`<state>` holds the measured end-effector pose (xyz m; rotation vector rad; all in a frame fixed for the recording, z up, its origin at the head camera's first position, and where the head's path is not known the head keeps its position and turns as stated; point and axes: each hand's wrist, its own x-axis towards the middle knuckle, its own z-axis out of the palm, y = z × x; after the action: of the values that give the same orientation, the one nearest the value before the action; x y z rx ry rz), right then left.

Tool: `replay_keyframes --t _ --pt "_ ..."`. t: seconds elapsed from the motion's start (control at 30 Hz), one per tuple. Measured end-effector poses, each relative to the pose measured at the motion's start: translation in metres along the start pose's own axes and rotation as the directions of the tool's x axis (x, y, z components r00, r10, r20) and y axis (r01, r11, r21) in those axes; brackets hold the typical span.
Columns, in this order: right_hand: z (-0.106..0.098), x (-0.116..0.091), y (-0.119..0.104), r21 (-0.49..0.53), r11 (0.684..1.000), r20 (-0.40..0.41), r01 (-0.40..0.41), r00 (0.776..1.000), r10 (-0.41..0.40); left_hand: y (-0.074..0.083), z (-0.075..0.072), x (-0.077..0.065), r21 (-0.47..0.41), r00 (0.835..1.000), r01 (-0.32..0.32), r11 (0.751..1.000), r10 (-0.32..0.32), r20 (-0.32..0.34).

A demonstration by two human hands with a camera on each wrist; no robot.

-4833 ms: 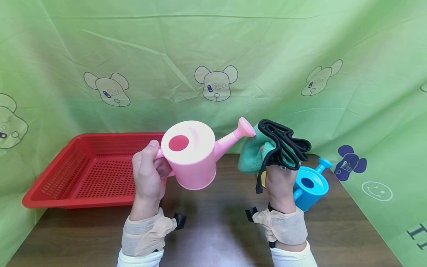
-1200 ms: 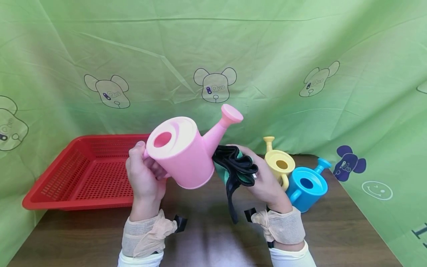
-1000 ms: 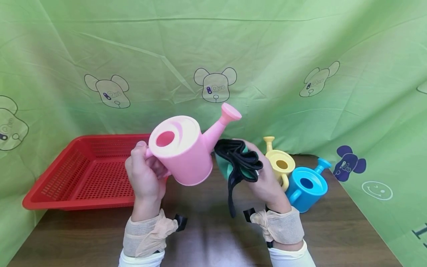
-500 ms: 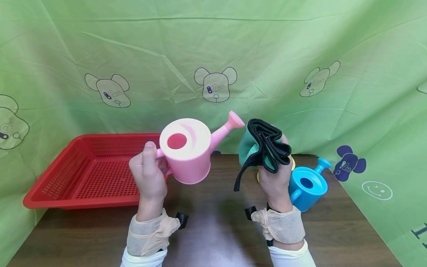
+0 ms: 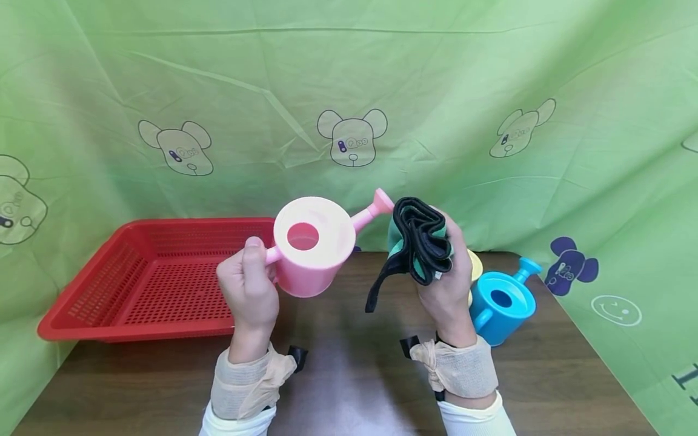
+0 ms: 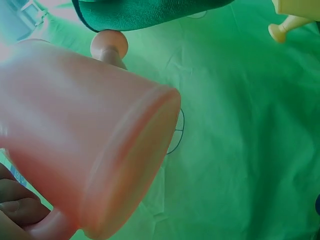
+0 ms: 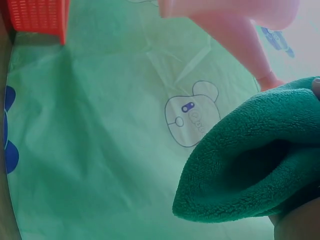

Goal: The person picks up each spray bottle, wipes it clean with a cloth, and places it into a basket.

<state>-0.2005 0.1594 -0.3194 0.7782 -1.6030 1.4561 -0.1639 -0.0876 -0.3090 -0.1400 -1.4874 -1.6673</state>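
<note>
My left hand [image 5: 251, 287] grips the handle of a pink watering can [image 5: 305, 278], raised above the table with its spout pointing right. In the left wrist view, the can's side and base fill much of the picture, with the curled fingers [image 6: 20, 200] at lower left. A folded green towel with black edging [image 5: 420, 239] is bunched in my right hand [image 5: 449, 293], a black strap dangling from it. The spout's flared head [image 5: 383, 201] is right beside the towel; whether they touch I cannot tell. The right wrist view shows the towel's fuzzy green fold [image 7: 240, 165].
A red perforated basket [image 5: 163, 330] stands on the brown table [image 5: 349, 387] at left. At right is a blue watering can [image 5: 501, 309]; a yellow one [image 5: 475, 266] is mostly hidden behind my right hand. A green printed curtain [image 5: 262, 91] hangs behind the table.
About a second ago the towel was below the spout beside the tilted can. Since then it rose to the spout's head. Over the last half second, can and towel drew closer together.
</note>
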Motion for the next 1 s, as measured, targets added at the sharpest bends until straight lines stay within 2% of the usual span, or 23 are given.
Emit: replay_keyframes --t 0.17,0.47,0.73,1.0 --pt "-0.001 0.001 0.001 -0.062 0.997 0.032 0.034 0.999 -0.032 -0.004 -0.001 0.000 0.082 0.995 -0.094 0.992 0.095 -0.010" --pt "-0.005 0.002 0.000 -0.135 0.991 0.036 -0.012 0.999 0.017 -0.008 -0.003 0.000 0.139 0.978 -0.208 0.968 0.208 0.014" --pt "-0.009 0.002 0.000 -0.117 0.993 0.055 -0.012 0.998 0.018 -0.009 -0.011 0.005 0.115 0.968 -0.248 0.962 0.240 0.072" --pt "-0.012 0.001 0.002 -0.070 0.997 0.092 0.017 0.996 -0.011 -0.006 -0.023 0.011 0.048 0.963 -0.235 0.971 0.226 0.147"
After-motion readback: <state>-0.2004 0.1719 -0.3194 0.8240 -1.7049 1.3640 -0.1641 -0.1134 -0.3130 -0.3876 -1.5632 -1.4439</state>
